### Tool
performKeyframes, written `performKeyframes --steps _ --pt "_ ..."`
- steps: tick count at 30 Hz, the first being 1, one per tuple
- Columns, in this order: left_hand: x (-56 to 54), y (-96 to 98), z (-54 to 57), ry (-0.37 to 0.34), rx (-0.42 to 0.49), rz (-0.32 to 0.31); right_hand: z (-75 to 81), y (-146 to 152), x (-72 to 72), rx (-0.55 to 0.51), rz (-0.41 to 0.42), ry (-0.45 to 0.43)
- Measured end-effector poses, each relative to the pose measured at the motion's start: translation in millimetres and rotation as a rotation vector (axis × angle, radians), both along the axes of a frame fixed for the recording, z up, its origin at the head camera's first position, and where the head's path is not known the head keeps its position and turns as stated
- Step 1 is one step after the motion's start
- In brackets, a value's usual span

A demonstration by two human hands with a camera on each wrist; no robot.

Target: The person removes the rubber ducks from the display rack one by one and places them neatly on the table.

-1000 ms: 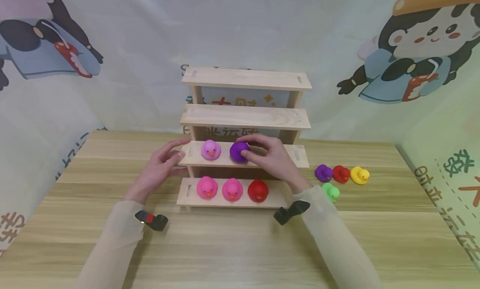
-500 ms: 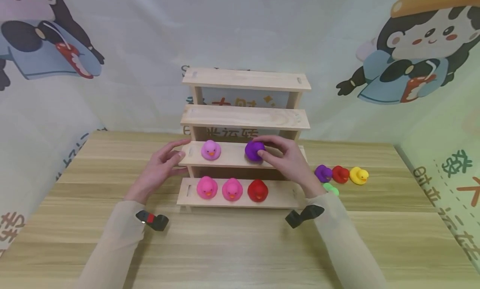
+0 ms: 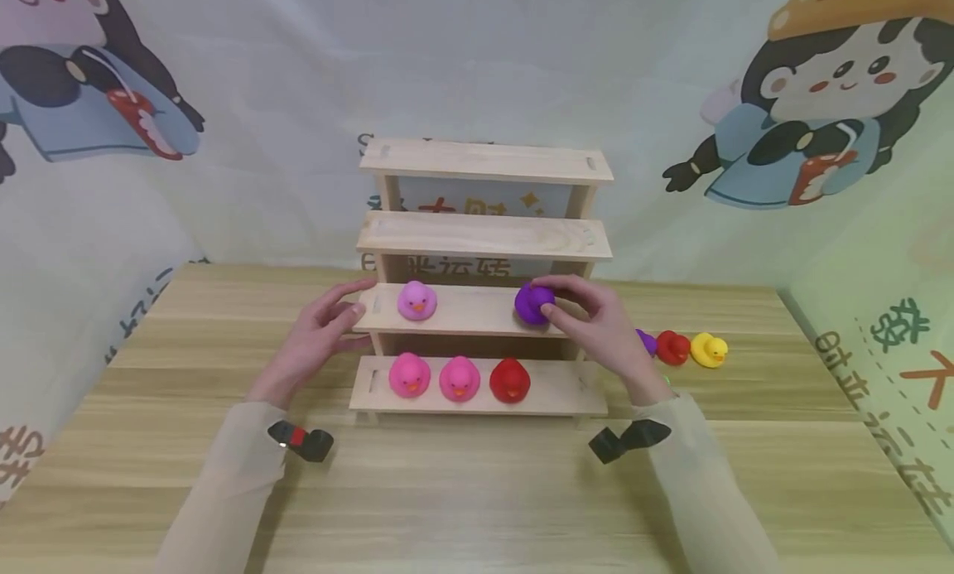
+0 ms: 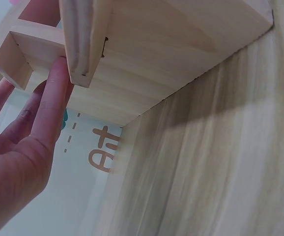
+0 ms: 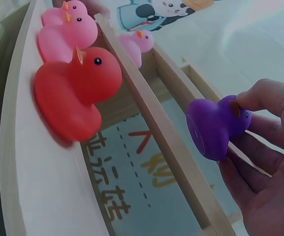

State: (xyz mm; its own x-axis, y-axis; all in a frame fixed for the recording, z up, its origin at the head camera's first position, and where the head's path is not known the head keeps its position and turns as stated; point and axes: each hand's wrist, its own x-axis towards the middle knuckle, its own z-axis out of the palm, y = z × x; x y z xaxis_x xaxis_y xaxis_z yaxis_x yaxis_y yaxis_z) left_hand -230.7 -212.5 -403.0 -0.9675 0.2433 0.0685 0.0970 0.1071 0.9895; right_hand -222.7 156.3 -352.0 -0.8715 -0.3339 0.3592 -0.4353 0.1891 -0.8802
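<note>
Right hand [image 3: 599, 330]: thumb and fingers are closed to the width of a purple rubber duck [image 3: 533, 304] and pinch it by the head. The duck is right of centre in the head view, at the right part of the rack's second board from the bottom [image 3: 473, 309]. The fingers cover part of its head; one eye and part of the beak show in the right wrist view, and its round underside is exposed.

Left hand [image 3: 320, 330]: fingers spread and extended, touching the left end of the same board, with nothing pinched. In the left wrist view, some fingertips are hidden behind the wood and the thumb is cropped at the left edge. A pink patch at that view's top-left corner is too cut off to identify.

Fully visible at centre: a lilac duck [image 3: 416, 301] on the second board; two pink ducks [image 3: 409, 376] and a red duck [image 3: 510, 381] on the bottom board [image 3: 555, 388].

Right of centre, on the table [image 3: 447, 491]: the right hand partly covers another purple duck [image 3: 648, 342]. Beyond it are a second red duck [image 3: 673, 348] and a yellow duck [image 3: 709, 350]. A green sliver [image 3: 667, 381] shows beside the wrist; its outline is hidden.
</note>
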Motion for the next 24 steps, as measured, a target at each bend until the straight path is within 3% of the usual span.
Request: performKeyframes --steps 5,17,24 --pt "0.7 0.0 1.3 -0.005 -0.005 -0.003 -0.8 13.0 3.2 0.018 -0.032 -0.022" --pt "3.9 -0.5 -2.7 -0.010 0.013 0.011 0.0 52.3 15.7 0.135 -0.092 0.066" --pt "2.9 0.3 -0.9 -0.011 -0.001 0.008 1.9 71.7 16.6 0.144 -0.126 0.124"
